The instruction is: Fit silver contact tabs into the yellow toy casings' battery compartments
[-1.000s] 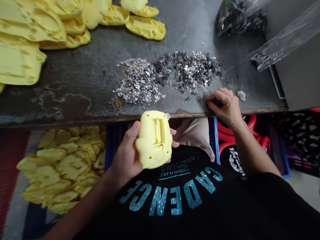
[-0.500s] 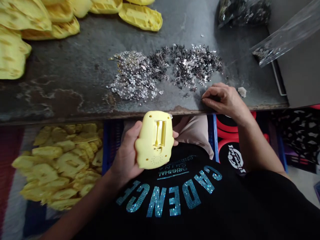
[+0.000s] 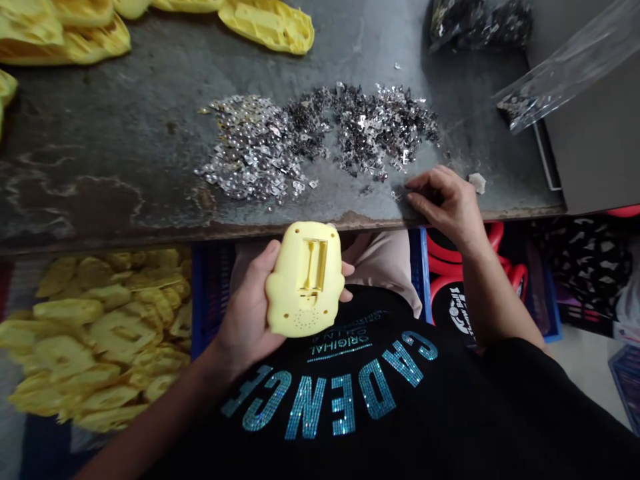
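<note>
Over the lap, the left hand gripped a yellow plastic casing; the right hand pinched something unclear on the surface, beside metal scraps.

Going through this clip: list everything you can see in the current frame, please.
shell: 1, yellow, in left hand
loose shells: several, yellow, bench top left
shell heap: many, yellow, below bench at left
metal bits: many, silver and dark, loose pile mid-bench
clear bag: 1, transparent, bench top right
dark bag: 1, black and silver contents, bench far edge
bench: 1, grey, rust-stained metal top
crate: 1, blue, below bench
red parts: several, red, below bench at right
shirt: 1, black, teal sparkly lettering, on the person
left hand: holding shell
right hand: fingers at bench edge near metal bits
</note>
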